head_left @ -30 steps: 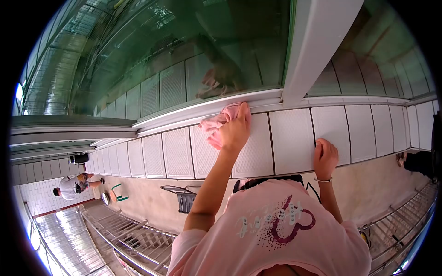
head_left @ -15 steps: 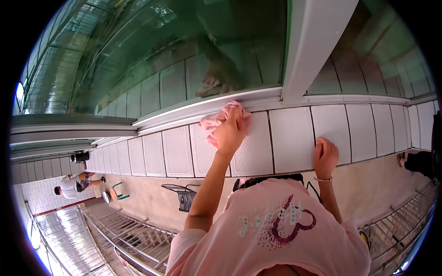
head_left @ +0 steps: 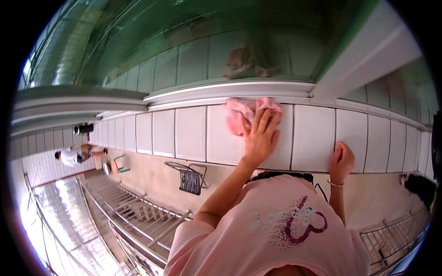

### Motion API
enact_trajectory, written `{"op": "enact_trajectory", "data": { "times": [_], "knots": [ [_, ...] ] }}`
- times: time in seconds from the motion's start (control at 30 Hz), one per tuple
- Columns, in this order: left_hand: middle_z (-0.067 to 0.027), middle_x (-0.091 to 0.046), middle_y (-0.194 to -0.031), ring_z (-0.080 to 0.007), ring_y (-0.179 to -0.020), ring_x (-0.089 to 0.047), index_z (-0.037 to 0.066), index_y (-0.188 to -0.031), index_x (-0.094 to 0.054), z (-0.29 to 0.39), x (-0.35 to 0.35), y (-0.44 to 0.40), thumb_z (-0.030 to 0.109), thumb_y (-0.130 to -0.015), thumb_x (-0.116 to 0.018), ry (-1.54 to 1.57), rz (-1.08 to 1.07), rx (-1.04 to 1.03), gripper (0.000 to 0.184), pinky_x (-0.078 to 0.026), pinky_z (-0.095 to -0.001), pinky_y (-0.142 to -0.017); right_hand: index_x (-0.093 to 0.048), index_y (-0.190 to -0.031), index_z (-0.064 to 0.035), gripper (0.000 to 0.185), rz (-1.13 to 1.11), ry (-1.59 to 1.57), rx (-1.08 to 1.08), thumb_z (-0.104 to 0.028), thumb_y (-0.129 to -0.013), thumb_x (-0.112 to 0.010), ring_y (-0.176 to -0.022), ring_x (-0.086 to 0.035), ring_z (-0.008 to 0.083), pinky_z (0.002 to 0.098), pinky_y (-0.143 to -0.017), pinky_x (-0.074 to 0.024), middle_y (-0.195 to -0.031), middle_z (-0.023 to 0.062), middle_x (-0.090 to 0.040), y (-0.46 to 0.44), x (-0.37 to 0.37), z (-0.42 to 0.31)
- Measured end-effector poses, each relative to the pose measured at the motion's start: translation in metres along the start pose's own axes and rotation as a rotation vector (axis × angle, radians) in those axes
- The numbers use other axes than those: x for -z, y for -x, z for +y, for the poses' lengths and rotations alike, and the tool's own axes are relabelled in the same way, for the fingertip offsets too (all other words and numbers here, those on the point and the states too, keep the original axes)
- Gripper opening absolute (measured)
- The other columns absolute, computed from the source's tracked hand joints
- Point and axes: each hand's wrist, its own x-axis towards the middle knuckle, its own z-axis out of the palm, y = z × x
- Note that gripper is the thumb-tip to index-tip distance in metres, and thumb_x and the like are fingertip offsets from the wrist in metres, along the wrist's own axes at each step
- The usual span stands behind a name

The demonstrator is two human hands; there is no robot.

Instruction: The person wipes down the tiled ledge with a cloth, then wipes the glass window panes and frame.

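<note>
Under my left hand [head_left: 261, 140] is a crumpled pink cloth [head_left: 239, 112], pressed onto the white tiled sill [head_left: 189, 133] close to the window track. The fingers lie bent over the cloth, with the thumb to the right. My right hand [head_left: 342, 161] rests near the front edge of the sill, its fingers curled in and nothing seen in them; a bracelet circles that wrist. Behind the sill rises a green-tinted sliding window [head_left: 193, 50] in a white frame [head_left: 230, 87], and it reflects the hand and tiles.
A white window post [head_left: 368, 50] stands at right. A dark cylinder [head_left: 84, 129] sits on the sill's far left. Below are a black folding chair [head_left: 189, 179], a stool [head_left: 115, 166], metal railings [head_left: 133, 207] and another person [head_left: 71, 156]. Something black [head_left: 420, 188] is at far right.
The view has shifted. My left hand has moved with the cloth along the sill, and its fingers are now more spread over it. My right hand stays curled at the edge.
</note>
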Motion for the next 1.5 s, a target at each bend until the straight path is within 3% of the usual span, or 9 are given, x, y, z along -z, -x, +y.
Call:
{"op": "enact_trajectory", "data": {
  "times": [0.37,0.63,0.67,0.77,0.83,0.93,1.07,1.33,1.5],
  "knots": [
    [-0.0020,-0.042,-0.155,-0.0191,-0.147,-0.032,0.024,-0.149,-0.047,-0.010,0.004,0.018,0.030,-0.095,-0.059,0.069,0.019,-0.037,0.056,-0.012,-0.0678,-0.115,-0.071,-0.099,-0.0081,0.018,-0.038,0.085,-0.074,-0.019,-0.100,-0.057,-0.079,-0.066,0.0294,0.0404,-0.071,-0.0507,-0.089,0.0097,-0.072,0.013,0.004,0.018],
    [-0.0050,-0.046,-0.152,-0.0230,-0.146,-0.034,0.018,-0.145,-0.051,-0.075,0.014,0.035,0.026,-0.095,-0.060,0.029,0.045,0.146,0.052,-0.010,-0.0669,-0.114,-0.069,-0.106,-0.0080,0.020,0.037,0.106,-0.170,-0.023,-0.102,-0.055,-0.082,-0.067,0.0322,0.0404,-0.073,-0.0521,-0.094,0.0113,-0.071,-0.002,0.011,0.074],
    [-0.0075,-0.048,-0.150,-0.0248,-0.146,-0.035,0.016,-0.140,-0.056,-0.089,0.019,0.042,0.020,-0.092,-0.061,0.147,0.032,0.178,0.048,-0.011,-0.0695,-0.112,-0.068,-0.106,-0.0080,0.020,0.078,0.043,-0.243,-0.023,-0.103,-0.055,-0.083,-0.067,0.0331,0.0402,-0.074,-0.0525,-0.094,0.0119,-0.071,-0.006,0.005,0.070],
    [-0.0116,-0.062,-0.132,-0.0293,-0.128,-0.053,0.008,-0.126,-0.065,-0.121,0.074,0.034,0.005,-0.092,-0.058,0.952,-0.008,0.117,0.035,-0.030,-0.0533,-0.112,-0.068,-0.106,-0.0080,0.019,0.182,-0.080,-0.274,-0.021,-0.102,-0.054,-0.084,-0.067,0.0343,0.0404,-0.076,-0.0529,-0.094,0.0128,-0.071,-0.003,-0.040,0.062],
    [-0.0127,-0.066,-0.123,-0.0297,-0.118,-0.059,0.004,-0.123,-0.065,-0.092,0.161,0.016,0.005,-0.093,-0.055,1.203,0.063,0.094,0.032,-0.040,-0.0454,-0.106,-0.066,-0.106,-0.0081,0.017,0.123,0.032,-0.055,-0.017,-0.101,-0.053,-0.080,-0.066,0.0339,0.0418,-0.074,-0.0521,-0.090,0.0119,-0.070,-0.007,-0.062,0.018],
    [-0.0140,-0.067,-0.115,-0.0302,-0.113,-0.059,0.001,-0.119,-0.065,-0.067,0.241,0.004,0.008,-0.095,-0.056,1.218,0.284,-0.358,0.027,-0.042,-0.0460,-0.104,-0.065,-0.105,-0.0081,0.013,-0.069,0.020,-0.001,-0.013,-0.098,-0.056,-0.077,-0.064,0.0329,0.0432,-0.071,-0.0499,-0.084,0.0113,-0.067,-0.022,-0.061,-0.055],
    [-0.0126,-0.067,-0.109,-0.0295,-0.108,-0.060,0.002,-0.115,-0.066,-0.045,0.275,0.013,0.005,-0.092,-0.057,1.255,0.407,-0.606,0.025,-0.043,-0.0440,-0.099,-0.064,-0.104,-0.0107,0.011,-0.076,0.020,0.116,-0.012,-0.095,-0.059,-0.076,-0.062,0.0312,0.0434,-0.071,-0.0485,-0.080,0.0095,-0.065,-0.020,-0.078,-0.085],
    [-0.0099,-0.066,-0.097,-0.0282,-0.097,-0.060,0.003,-0.106,-0.068,-0.061,0.292,0.024,0.000,-0.087,-0.060,1.196,0.641,-0.609,0.021,-0.045,-0.0401,-0.088,-0.063,-0.104,-0.0127,0.009,-0.090,0.071,0.029,-0.015,-0.096,-0.059,-0.066,-0.059,0.0307,0.0446,-0.064,-0.0470,-0.072,0.0069,-0.062,-0.021,-0.079,-0.066],
    [-0.0082,-0.066,-0.089,-0.0274,-0.091,-0.060,0.004,-0.101,-0.070,-0.080,0.226,-0.001,-0.003,-0.083,-0.062,0.876,0.564,-0.224,0.020,-0.047,-0.0377,-0.082,-0.060,-0.108,-0.0167,0.011,-0.101,0.162,-0.102,-0.022,-0.100,-0.055,-0.063,-0.061,0.0308,0.0451,-0.061,-0.0466,-0.070,0.0070,-0.064,-0.035,-0.080,-0.059]
  ]
}}
